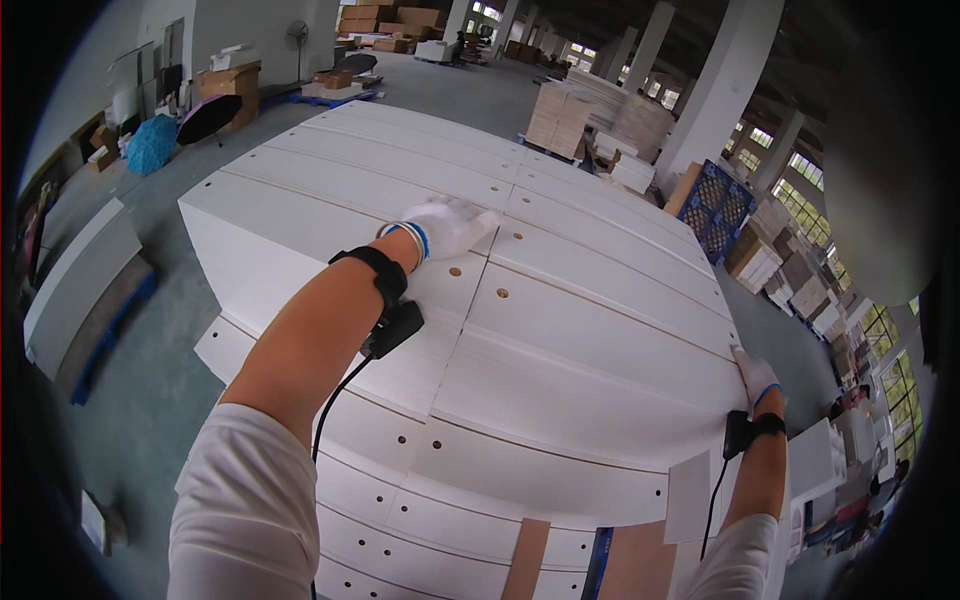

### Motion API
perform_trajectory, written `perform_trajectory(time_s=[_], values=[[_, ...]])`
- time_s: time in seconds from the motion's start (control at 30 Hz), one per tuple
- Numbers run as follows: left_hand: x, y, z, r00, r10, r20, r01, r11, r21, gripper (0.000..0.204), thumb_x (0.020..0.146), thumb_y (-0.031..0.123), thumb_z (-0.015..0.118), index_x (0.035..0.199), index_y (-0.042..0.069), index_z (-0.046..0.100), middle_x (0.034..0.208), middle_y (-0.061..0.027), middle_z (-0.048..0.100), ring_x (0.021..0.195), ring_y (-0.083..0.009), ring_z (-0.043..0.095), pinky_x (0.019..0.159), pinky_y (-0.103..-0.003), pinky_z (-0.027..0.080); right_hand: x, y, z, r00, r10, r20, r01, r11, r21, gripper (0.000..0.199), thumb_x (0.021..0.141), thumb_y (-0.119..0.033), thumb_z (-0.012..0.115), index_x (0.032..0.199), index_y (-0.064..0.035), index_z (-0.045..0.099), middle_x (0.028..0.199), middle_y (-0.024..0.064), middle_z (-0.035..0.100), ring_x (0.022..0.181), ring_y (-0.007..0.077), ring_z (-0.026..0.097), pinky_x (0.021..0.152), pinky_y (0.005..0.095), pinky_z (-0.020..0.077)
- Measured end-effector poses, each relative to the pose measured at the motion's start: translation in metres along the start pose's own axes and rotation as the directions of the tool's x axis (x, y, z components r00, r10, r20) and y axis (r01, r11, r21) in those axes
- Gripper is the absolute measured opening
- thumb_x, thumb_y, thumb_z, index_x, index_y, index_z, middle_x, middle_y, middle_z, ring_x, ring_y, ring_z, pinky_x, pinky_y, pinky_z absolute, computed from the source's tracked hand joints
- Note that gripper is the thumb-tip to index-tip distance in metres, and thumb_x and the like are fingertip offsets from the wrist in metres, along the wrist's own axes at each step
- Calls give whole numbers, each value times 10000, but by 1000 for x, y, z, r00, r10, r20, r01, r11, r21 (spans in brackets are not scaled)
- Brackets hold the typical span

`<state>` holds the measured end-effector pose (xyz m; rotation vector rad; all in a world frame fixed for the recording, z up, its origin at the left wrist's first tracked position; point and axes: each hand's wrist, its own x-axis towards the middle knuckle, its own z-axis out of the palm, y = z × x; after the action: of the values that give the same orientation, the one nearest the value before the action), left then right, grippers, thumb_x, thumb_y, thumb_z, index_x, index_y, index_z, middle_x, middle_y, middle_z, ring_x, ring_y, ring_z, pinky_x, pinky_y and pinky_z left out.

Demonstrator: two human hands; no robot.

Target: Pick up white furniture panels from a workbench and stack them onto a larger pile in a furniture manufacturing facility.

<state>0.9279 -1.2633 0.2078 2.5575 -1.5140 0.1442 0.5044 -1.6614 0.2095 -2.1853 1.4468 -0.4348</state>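
Observation:
A broad stack of long white panels (590, 330) with small round holes near their ends fills the middle, set in two rows that meet at a seam. My left hand (450, 226), in a white glove, lies on top beside that seam with its fingers stretched out and nothing visible in them. At the right end of the stack, my right hand (756, 374), gloved too, rests against the panel ends with its fingers extended along the edge. Its far side is partly hidden. Each wrist wears a black strapped device (395, 328) with a cable.
Lower layers of drilled white panels (430, 520) step out toward me, with brown boards (640, 560) among them. A curved-looking panel stack (85, 280) stands on a blue pallet at left. Behind are pallet loads (557, 120), a blue plastic pallet (716, 210), umbrellas (152, 145) and pillars (715, 90).

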Motion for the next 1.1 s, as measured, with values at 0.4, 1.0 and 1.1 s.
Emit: perform_trajectory(time_s=[0.4, 1.0, 1.1], values=[[-18, 34, 2, 932, -234, -278, 153, 947, -283, 371, 1035, 294, 393, 1317, 99, 533, 1341, -174, 569, 1234, -341, 546, 1033, -392, 429, 8, 17, -11, 995, -92, 29, 94, 993, -71, 676, 913, -569, 527, 1119, 60, 667, 1104, 232, 693, 1024, 349, 664, 890, 405, 481], [-117, 336, 222, 664, 671, 330, -711, 703, -1, 834, 824, 500, 702, 1414, 0, 389, 1495, -222, 338, 1393, -445, 277, 1142, -580, 234, -17, 214, 47, 950, -271, 156, -69, 305, 950, 605, 1049, -397, 404, 1492, 11, 356, 1556, 183, 351, 1444, 302, 331, 1199, 396, 239], [-117, 331, 237, 664, 685, 300, -700, 710, -72, 860, 809, 482, 731, 1427, 11, 362, 1499, -230, 324, 1361, -485, 302, 1114, -640, 231, -27, 205, 42, 944, -306, 126, 20, 433, 901, 613, 1022, -492, 381, 1455, -67, 470, 1498, 121, 459, 1373, 293, 432, 1140, 365, 325]])
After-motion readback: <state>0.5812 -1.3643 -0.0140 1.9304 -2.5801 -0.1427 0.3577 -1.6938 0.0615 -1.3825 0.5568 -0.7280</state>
